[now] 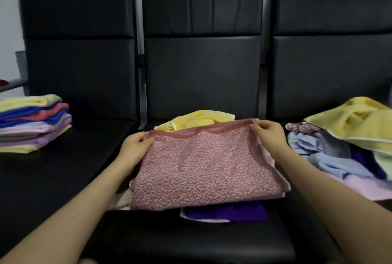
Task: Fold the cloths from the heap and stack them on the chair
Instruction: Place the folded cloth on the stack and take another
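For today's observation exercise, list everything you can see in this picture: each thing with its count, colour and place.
Chairs: three, black, padded, side by side along the wall.
Folded stack: one, of yellow, blue, red, lilac and grey cloths, on the left chair's seat.
Heap: one, of unfolded yellow, light blue, purple, green and pink cloths, on the right chair.
Pink cloth: one, speckled pink, held over the middle seat.
Yellow cloth: one, behind the pink cloth.
Purple cloth: one, under the pink cloth.
Left hand: pinches the pink cloth's left corner.
Right hand: pinches its right corner.
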`<state>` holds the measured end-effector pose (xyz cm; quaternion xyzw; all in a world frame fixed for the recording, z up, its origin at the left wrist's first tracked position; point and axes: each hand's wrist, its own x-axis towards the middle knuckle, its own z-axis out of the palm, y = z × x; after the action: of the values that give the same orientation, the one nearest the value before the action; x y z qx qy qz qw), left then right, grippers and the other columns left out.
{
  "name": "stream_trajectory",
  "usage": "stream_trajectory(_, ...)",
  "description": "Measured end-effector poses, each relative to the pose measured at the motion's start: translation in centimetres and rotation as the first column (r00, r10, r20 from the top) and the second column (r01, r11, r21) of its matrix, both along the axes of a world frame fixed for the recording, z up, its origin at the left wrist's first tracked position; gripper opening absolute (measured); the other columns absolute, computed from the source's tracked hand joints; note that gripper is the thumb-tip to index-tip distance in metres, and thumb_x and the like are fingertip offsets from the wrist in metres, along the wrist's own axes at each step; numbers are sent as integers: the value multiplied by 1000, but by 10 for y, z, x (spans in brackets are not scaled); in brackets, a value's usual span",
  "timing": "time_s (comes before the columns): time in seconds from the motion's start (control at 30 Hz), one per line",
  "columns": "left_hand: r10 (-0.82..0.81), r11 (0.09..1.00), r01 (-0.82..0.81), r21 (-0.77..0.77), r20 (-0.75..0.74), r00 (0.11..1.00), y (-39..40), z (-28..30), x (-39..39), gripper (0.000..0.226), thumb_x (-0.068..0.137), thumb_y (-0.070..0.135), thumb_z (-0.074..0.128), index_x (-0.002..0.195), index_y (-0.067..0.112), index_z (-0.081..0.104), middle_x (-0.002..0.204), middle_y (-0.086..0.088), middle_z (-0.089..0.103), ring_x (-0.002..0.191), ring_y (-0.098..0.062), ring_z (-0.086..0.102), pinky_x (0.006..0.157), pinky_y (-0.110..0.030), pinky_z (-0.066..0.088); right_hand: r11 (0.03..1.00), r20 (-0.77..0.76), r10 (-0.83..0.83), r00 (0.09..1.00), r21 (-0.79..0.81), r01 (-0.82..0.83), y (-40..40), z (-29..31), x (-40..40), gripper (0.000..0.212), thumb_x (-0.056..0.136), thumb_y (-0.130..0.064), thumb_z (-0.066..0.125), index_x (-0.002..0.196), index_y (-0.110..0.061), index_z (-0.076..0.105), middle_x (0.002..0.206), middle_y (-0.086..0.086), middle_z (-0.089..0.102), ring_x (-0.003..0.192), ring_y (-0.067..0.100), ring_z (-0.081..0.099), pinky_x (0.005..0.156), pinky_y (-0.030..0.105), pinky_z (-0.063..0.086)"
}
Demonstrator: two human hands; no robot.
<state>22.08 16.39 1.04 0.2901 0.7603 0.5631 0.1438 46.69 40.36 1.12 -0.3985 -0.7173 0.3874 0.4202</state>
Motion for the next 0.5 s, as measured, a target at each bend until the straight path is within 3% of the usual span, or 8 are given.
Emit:
stream_trajectory(0.1, 44, 975, -49, 218, 30, 999, -9, 39, 5, 17, 94, 13, 58, 105, 19, 69, 98, 0, 70, 94, -15, 64, 74, -25, 48, 999, -322, 2, 947, -31, -13, -18, 53, 2, 29, 92, -21, 63, 85, 7, 68, 75, 12, 62, 74, 15, 50, 66, 33, 41)
stream_trajectory(0.2, 88, 914, -69, 401, -31, 996, -18, 97, 7, 17, 94, 12, 57, 102, 21, 69, 95, 4, 69, 87, -8, 63, 71, -21, 47, 997, -494, 53, 868, 67, -23, -37, 110, 1, 31, 93, -21, 61, 82, 8, 65, 73, 5, 55, 74, 15, 46, 67, 29, 35)
stream_trajectory(0.3, 189, 878, -89, 470, -170, 967, -32, 155, 13, 15, 95, 17, 56, 100, 25, 67, 88, 11, 65, 81, -1, 57, 65, -17, 42, 986, -534, 85, 841, 166, 6, -55, 159, 3, 31, 94, -22, 60, 66, -12, 63, 58, -15, 55, 60, 0, 46, 56, 20, 37)
stream_trajectory(0.37, 209, 853, -77, 516, -203, 957, -40, 180, 16, 14, 94, 18, 57, 93, 29, 67, 86, 11, 65, 81, -2, 58, 65, -18, 44, 978, -532, 97, 841, 206, 18, -67, 184, 6, 30, 95, -23, 60, 65, -21, 65, 53, -19, 58, 53, -8, 48, 52, 14, 38)
stream_trajectory(0.5, 235, 831, -26, 555, -308, 922, -58, 213, 23, 14, 95, 17, 58, 94, 28, 67, 85, 15, 65, 79, 2, 59, 60, -7, 44, 963, -541, 98, 835, 262, 57, -85, 220, 20, 30, 94, -31, 60, 69, -15, 68, 62, -10, 61, 56, -2, 50, 54, 17, 41)
